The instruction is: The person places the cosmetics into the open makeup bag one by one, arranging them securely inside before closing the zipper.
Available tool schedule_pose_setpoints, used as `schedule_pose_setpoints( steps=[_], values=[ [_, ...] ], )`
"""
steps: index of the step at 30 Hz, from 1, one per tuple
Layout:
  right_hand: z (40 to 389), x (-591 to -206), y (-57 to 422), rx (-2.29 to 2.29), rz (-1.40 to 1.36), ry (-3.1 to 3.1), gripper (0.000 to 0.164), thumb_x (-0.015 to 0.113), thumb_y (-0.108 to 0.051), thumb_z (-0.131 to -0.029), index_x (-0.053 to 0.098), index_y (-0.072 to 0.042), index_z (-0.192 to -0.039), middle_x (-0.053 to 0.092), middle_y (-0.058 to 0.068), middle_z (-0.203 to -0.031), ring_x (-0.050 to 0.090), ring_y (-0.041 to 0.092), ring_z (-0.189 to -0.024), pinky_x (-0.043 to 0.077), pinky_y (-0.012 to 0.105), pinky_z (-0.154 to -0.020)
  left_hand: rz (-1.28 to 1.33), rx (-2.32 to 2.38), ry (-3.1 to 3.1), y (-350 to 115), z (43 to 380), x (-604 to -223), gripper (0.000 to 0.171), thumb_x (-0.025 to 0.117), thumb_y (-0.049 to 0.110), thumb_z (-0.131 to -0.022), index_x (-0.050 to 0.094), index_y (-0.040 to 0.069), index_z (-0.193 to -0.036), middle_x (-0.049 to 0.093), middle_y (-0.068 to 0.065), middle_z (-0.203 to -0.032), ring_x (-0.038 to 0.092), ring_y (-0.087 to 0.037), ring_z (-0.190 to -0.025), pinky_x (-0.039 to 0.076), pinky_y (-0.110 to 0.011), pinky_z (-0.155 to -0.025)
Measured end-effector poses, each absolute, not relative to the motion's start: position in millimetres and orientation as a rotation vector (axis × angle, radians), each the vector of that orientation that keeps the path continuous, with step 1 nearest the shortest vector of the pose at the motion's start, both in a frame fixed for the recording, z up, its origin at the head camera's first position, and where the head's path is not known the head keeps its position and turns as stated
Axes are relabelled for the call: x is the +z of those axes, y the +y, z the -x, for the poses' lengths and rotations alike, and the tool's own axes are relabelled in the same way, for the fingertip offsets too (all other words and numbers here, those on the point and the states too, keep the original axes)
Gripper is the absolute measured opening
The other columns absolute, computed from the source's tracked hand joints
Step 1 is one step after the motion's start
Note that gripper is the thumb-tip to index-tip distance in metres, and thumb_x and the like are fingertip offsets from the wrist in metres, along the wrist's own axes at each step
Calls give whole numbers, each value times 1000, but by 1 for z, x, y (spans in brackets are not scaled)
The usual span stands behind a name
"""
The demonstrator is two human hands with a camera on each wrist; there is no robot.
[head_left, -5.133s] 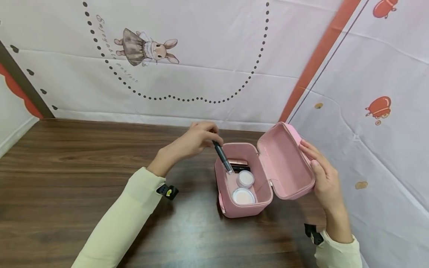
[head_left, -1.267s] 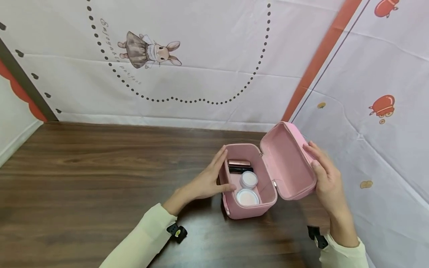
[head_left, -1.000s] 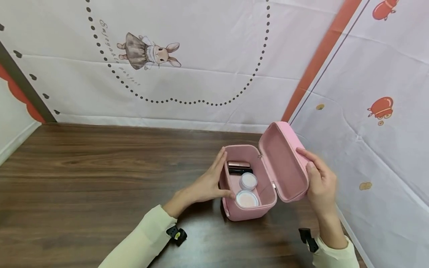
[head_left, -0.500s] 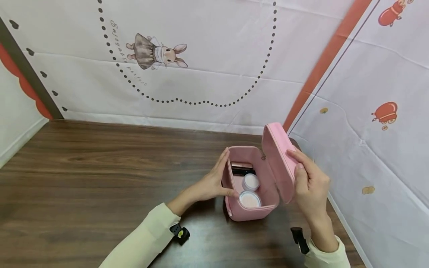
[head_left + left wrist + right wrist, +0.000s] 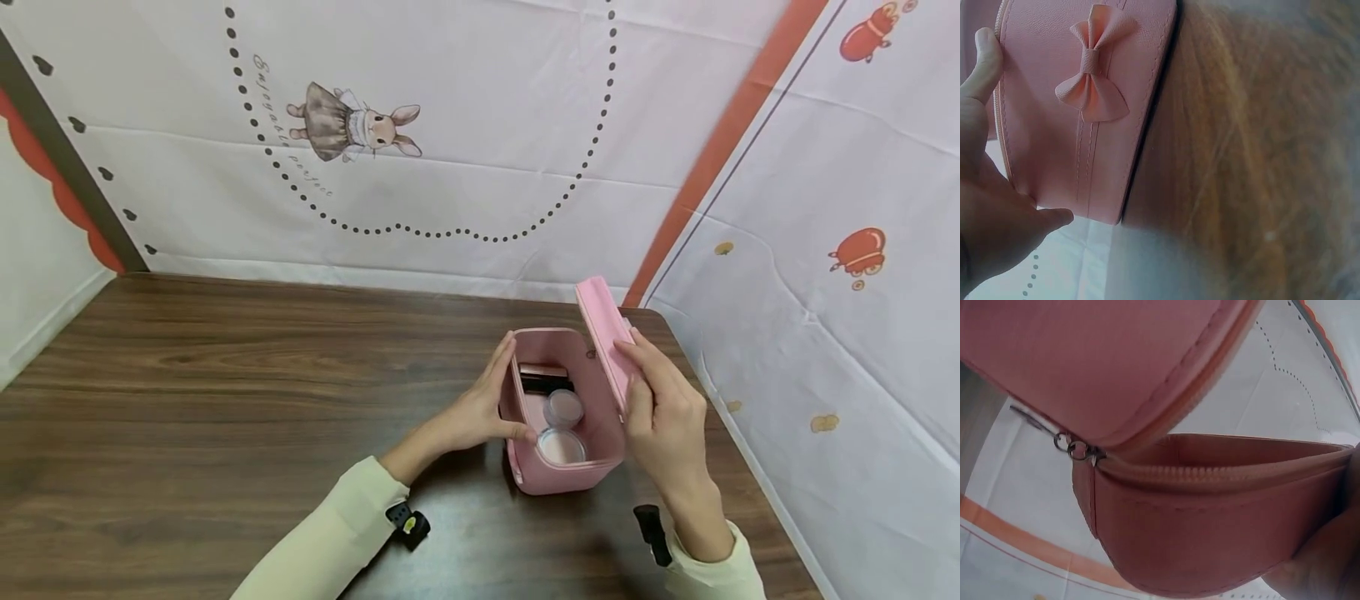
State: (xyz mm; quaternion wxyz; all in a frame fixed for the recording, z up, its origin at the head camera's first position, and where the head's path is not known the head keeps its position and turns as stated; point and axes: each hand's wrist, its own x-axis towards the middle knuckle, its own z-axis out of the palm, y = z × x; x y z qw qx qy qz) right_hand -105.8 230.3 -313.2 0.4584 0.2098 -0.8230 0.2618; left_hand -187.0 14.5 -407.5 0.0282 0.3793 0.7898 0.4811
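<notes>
A pink makeup case (image 5: 566, 481) stands on the table with its lid (image 5: 602, 321) partly raised and tilted over the right side. My right hand (image 5: 670, 421) grips the lid, thumb on one face and fingers along its outer side. My left hand (image 5: 471, 418) holds the left wall, fingers spread and thumb at the rim. Inside lie a rose-gold tube (image 5: 543, 370), black tubes (image 5: 546, 384), a small round jar (image 5: 563, 408) and a larger round container (image 5: 562, 448). A bow (image 5: 1090, 61) decorates the wall in the left wrist view; a zipper pull (image 5: 1077, 449) hangs in the right wrist view.
The dark wooden table (image 5: 247, 400) reaches back to a white printed cloth (image 5: 480, 150). Another cloth wall (image 5: 840, 358) runs down the right side, close to the right forearm. Black wrist straps (image 5: 408, 525) sit over both pale sleeves (image 5: 337, 517).
Five seconds ago my left hand held a dark tube with a silver end over the case; it now holds the wall. My right hand has swung the lid leftward, towards the opening.
</notes>
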Motion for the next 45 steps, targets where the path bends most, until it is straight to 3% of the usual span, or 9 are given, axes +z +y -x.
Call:
schedule_pose_setpoints(
  steps=[4,10,22,32,39,45],
  values=[
    [107,-317,220,589,-573,-2024,35,43,-8,-88,67,1,-111,64,16,-119,62,34,-105,44,26,-93,-1162,1500,2441,14,187,-409,131,86,35,-68,-11,16,-153,-16,10,-157,1,-19,-143,25,-48,-108],
    [103,-324,207,444,-639,-2064,36,43,-10,-87,67,1,-110,64,17,-116,62,34,-102,51,49,-75,-1179,1534,2410,19,183,-411,129,87,30,-67,-7,11,-153,-12,5,-158,2,-22,-143,24,-49,-109],
    [103,-332,190,314,-754,-2085,37,40,-12,-91,63,4,-116,59,19,-124,61,34,-104,50,48,-81,-1199,1536,2418,19,183,-413,133,88,27,-63,-8,11,-153,-15,3,-158,1,-21,-144,26,-47,-108],
    [106,-339,183,192,-831,-2085,34,40,-12,-93,66,2,-108,58,20,-125,61,43,-96,51,51,-78,-1002,1587,2390,17,183,-416,137,91,29,-61,-10,24,-153,-13,10,-157,-1,-15,-143,21,-46,-110],
    [107,-345,179,101,-860,-2102,35,37,-14,-96,67,0,-109,58,19,-125,59,46,-97,51,53,-71,-946,1614,2367,16,184,-414,137,91,29,-61,-12,33,-151,-4,3,-159,2,-17,-143,19,-48,-110],
    [108,-348,177,20,-876,-2120,36,36,-16,-97,66,-3,-111,58,18,-122,58,47,-96,51,53,-67,-993,1617,2403,17,187,-415,133,91,26,-62,-6,22,-154,-2,-2,-159,1,-17,-144,17,-46,-112]
  ],
)
